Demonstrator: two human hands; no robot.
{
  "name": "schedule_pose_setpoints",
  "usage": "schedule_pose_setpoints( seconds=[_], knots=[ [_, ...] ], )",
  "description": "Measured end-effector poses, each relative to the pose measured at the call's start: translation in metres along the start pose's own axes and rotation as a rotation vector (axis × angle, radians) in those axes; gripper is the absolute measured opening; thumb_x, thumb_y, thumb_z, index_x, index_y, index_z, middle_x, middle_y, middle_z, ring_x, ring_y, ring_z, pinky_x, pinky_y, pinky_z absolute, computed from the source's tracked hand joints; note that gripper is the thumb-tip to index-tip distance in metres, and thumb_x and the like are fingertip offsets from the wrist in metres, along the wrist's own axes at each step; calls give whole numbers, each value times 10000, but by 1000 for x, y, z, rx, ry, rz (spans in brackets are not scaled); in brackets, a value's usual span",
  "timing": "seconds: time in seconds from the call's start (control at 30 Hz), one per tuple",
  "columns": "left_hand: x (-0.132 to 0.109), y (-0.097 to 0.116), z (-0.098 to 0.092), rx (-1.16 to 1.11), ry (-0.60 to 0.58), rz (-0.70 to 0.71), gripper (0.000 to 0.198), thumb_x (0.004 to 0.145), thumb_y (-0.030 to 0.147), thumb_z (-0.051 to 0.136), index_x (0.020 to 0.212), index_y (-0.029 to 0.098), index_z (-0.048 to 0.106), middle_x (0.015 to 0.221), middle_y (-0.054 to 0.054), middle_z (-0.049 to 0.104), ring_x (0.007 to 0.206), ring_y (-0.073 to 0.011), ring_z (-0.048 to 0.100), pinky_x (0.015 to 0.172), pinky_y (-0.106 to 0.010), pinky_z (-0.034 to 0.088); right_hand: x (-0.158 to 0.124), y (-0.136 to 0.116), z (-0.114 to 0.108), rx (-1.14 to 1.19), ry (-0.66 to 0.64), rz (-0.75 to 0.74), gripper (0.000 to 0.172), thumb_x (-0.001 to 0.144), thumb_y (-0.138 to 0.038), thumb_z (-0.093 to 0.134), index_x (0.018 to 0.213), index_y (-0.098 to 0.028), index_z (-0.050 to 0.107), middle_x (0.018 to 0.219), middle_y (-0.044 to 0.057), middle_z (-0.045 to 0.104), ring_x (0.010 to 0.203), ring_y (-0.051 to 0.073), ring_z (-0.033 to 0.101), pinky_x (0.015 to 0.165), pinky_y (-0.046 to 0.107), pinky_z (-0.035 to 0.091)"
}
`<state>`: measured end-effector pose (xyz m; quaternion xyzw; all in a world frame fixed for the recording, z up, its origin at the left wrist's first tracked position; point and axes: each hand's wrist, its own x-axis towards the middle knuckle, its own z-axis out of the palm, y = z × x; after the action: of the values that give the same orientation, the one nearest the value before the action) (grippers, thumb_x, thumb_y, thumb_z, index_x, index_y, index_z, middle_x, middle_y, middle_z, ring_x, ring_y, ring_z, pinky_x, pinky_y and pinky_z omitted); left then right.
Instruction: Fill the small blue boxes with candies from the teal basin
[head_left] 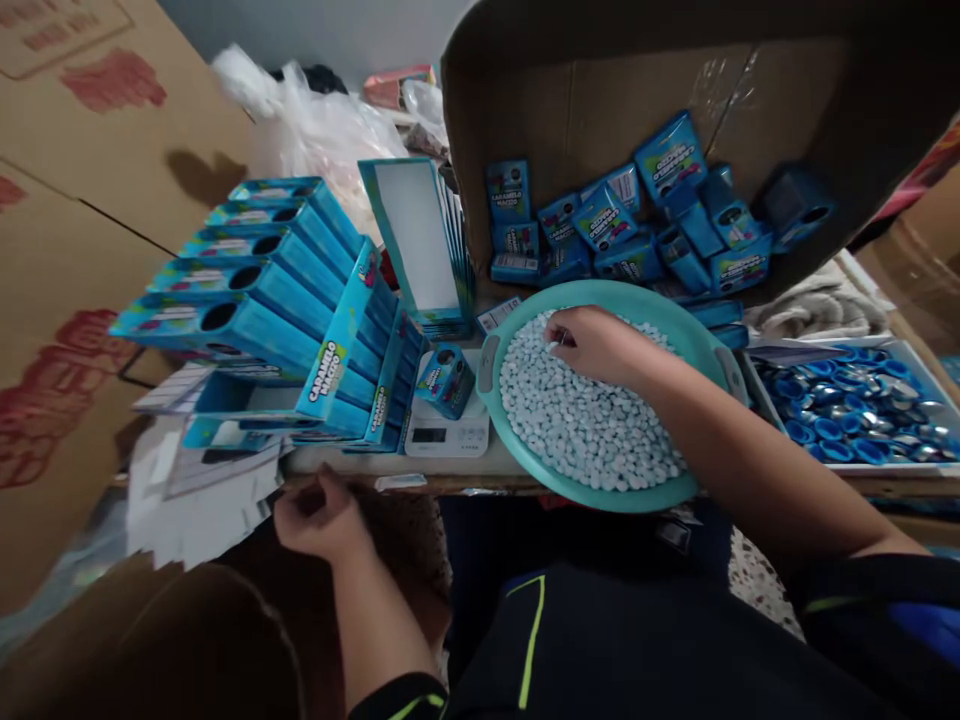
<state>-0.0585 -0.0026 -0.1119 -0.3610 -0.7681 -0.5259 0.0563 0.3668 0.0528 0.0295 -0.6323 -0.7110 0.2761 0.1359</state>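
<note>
A teal plastic basin (489, 425) holds a mass of small pale-blue candies (592, 430). Over the candies is my right hand (589, 345), its fingers curled inward. Whatever they hold, if anything, is mostly hidden. My left hand (322, 515) is closed near the table's front edge, thumb against curled fingers, with nothing visible in it. Between the hands, a small blue candy box (445, 380) stands on a white digital scale (454, 440), left of the basin.
Blue display cartons (300, 270) are stacked at left above loose papers (191, 505). Behind the basin, a large cardboard box (585, 100) holds several blue candy packs (600, 215). A white tray (870, 468) of blue and silver caps (847, 400) sits at right.
</note>
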Motion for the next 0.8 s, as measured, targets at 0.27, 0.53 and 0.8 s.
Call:
schedule_pose_setpoints(
  seconds=[0.27, 0.53, 0.8],
  knots=[
    [1, 4, 31, 16, 84, -107, 187, 738, 220, 680, 783, 208, 499, 664, 56, 421, 646, -151, 461, 793, -354, 520, 0, 6, 5, 82, 46, -89, 489, 958, -194, 655, 1440, -235, 583, 1013, 57, 737, 843, 217, 679, 673, 275, 497],
    [0, 20, 22, 111, -2, -201, 130, 745, 218, 712, 827, 166, 624, 619, 63, 411, 603, -148, 438, 702, -310, 455, 4, 2, 12, -85, -61, -112, 375, 980, -153, 602, 1339, -221, 682, 1168, 98, 747, 1042, 281, 702, 865, 354, 563],
    [4, 27, 6, 74, -64, -182, 169, 755, 341, 701, 773, 183, 646, 566, 55, 465, 570, -167, 462, 609, -295, 354, -5, -54, 16, -250, 36, -685, 618, 880, 35, 454, 1465, -121, 576, 1480, 155, 598, 1310, 271, 595, 1075, 391, 534]
  ],
)
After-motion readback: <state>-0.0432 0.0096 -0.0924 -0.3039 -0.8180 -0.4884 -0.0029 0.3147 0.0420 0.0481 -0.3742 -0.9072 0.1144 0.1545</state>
